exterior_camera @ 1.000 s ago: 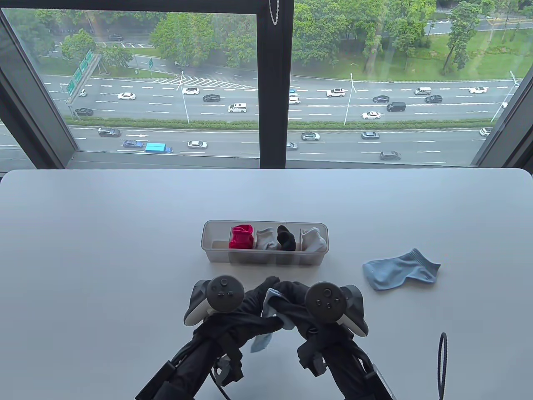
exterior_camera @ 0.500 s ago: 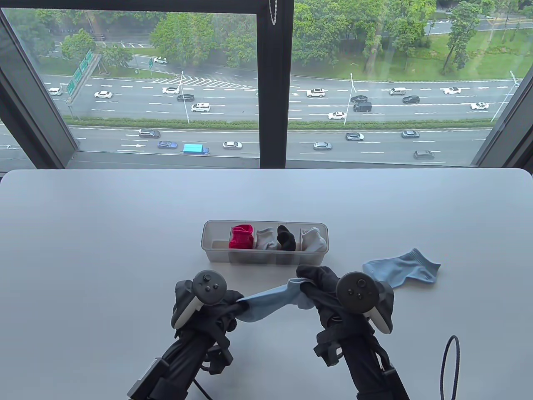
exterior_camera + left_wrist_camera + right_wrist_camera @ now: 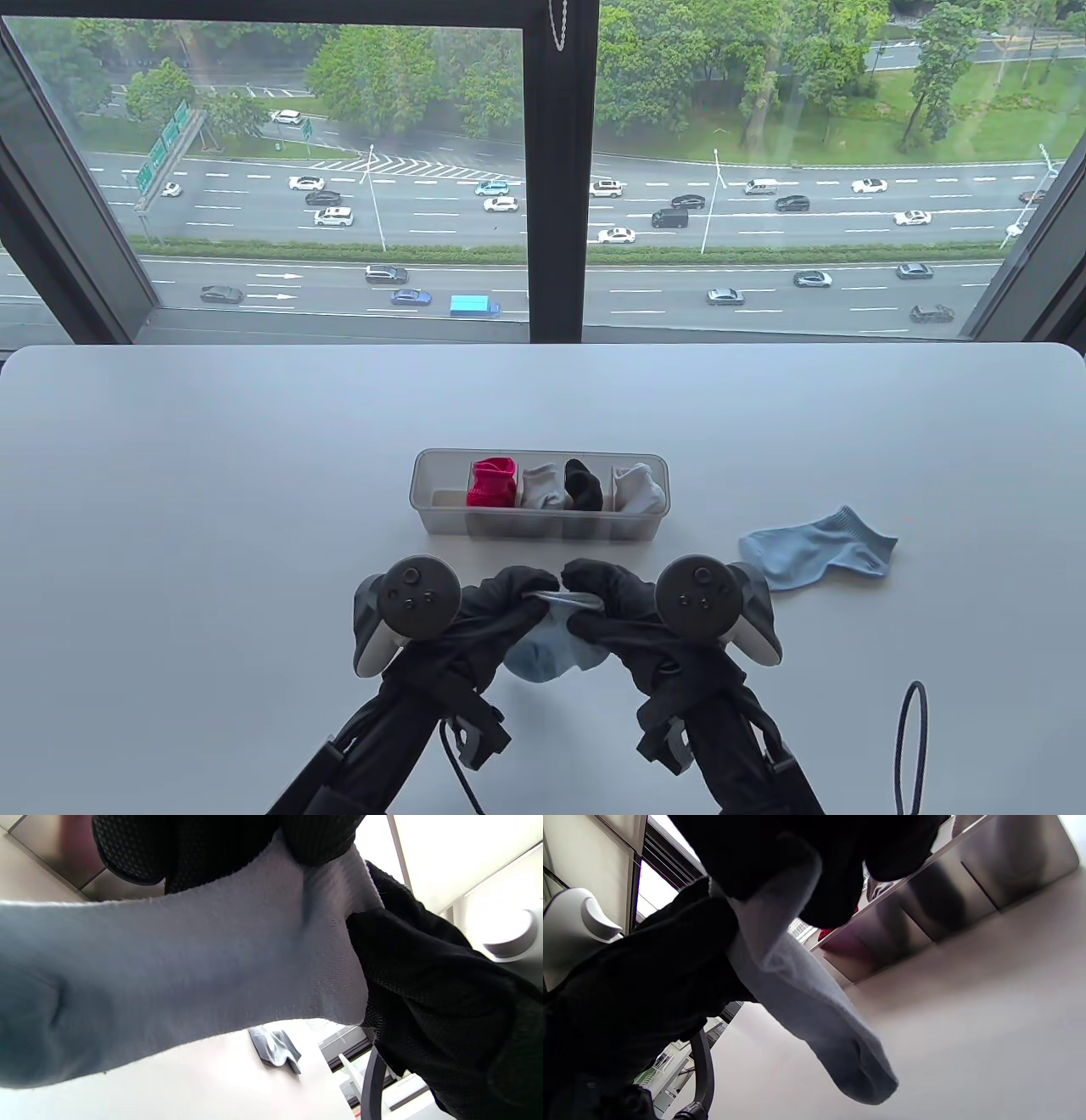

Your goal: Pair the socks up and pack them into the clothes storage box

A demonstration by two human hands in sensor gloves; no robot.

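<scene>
Near the desk's (image 3: 170,475) front edge, about midway along it, both hands hold one light blue sock (image 3: 551,649) above the surface. The left hand (image 3: 501,607) and right hand (image 3: 611,603) meet at the sock's upper end, each with fingers curled and pinching the fabric at its cuff. From that pinch the sock hangs down towards the desk, its long axis close to upright and its rounded toe end lowest. In the left wrist view the sock (image 3: 178,971) fills most of the frame as a broad band of fine knit, pale blue-grey. In the right wrist view it (image 3: 806,1001) runs down from the gloved fingers to a rounded toe hanging over the desk.

The box (image 3: 441,519), a translucent oblong tray with dividers, sits behind the hands towards the middle of the desk, its long side parallel to the front edge. Its leftmost compartment shows no sock. Then, left to right, come a pink bundle (image 3: 492,482), a grey bundle (image 3: 540,488), a black bundle (image 3: 584,486) and a white bundle (image 3: 638,489); the grey and black ones lie close together, and whether a divider parts them cannot be told.

A second blue sock (image 3: 819,550) lies flat on the desk right of the box, its long axis running left to right, cuff towards the right edge, toe near the right hand.
</scene>
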